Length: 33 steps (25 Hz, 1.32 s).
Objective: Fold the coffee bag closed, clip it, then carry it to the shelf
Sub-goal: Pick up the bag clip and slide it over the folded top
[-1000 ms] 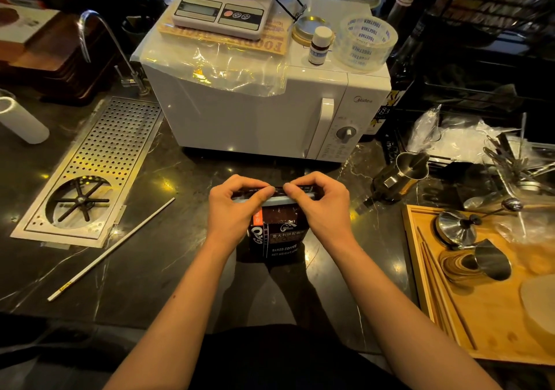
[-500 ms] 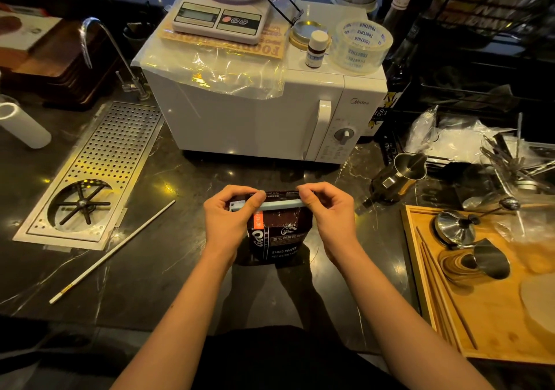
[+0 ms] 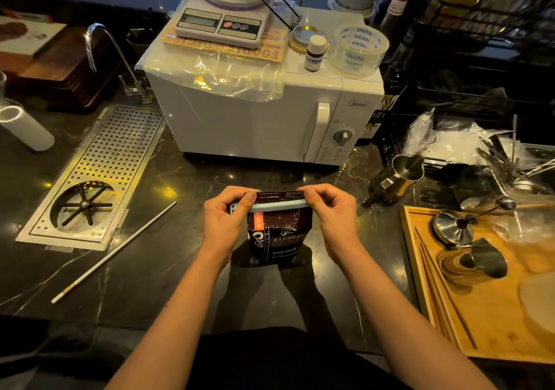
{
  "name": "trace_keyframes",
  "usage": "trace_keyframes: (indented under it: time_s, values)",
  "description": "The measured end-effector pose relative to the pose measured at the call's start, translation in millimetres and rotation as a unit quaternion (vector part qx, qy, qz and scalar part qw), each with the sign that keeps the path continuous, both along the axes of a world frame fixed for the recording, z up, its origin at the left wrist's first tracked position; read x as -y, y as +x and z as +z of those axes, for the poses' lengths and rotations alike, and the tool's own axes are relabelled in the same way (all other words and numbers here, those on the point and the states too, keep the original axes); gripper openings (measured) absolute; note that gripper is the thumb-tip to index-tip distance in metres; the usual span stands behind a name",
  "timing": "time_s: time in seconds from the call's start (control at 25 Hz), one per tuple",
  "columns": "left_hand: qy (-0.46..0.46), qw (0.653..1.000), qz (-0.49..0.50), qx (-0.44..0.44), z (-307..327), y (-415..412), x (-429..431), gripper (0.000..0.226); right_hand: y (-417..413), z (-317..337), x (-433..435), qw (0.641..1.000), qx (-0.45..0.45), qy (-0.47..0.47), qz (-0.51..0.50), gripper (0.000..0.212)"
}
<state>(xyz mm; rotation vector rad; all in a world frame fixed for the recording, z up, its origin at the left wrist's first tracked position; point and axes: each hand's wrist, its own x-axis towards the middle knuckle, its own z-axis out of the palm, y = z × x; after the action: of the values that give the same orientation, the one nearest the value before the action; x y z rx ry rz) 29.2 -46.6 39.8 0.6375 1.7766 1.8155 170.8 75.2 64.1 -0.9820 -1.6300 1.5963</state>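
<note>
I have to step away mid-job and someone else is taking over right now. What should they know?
Left hand: pinching the left end of the pale blue sealing clip.
Right hand: pinching the clip's right end.
Coffee bag: upright on the dark counter, in front of the microwave, top folded over with the clip across the fold.
Left: check the clip is snapped shut, then carry the bag to the shelf.

Both bare forearms extend forward, converging toward the centre. Left hand (image 3: 225,220) is closed in a pinch, thumb over curled fingers. Right hand (image 3: 329,211) mirrors it, thumb and forefinger pinched, knuckles raised, wrist bent slightly.
</note>
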Motion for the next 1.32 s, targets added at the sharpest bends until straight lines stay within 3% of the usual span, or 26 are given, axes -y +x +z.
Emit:
trace_keyframes:
  time_s: [0.44, 0.6, 0.8, 1.08, 1.32]
  values:
    - [-0.03, 0.999, 0.013, -0.025, 2, 2, 1, 0.013, 3, -4, 2, 0.997, 0.015, 0.052, -0.046, 0.004]
    - [-0.003, 1.0, 0.006, -0.005, -1, 0, 2, 0.014, 4, -4, -1, 0.996, 0.033, 0.075, -0.044, 0.009]
    - [-0.015, 1.0, 0.014, 0.017, 4, 6, 0, 0.016, 1, -8, 3, 0.998, 0.013, 0.049, -0.024, 0.009]
    - [-0.082, 0.996, -0.042, 0.012, -11, 20, 13, 0.088, 16, -29, 6, 0.994, 0.07, 0.023, 0.081, 0.037]
    - [-0.123, 0.992, -0.029, 0.016, -29, 30, 21, 0.073, 28, -49, 13, 0.992, 0.084, -0.009, 0.095, 0.037]
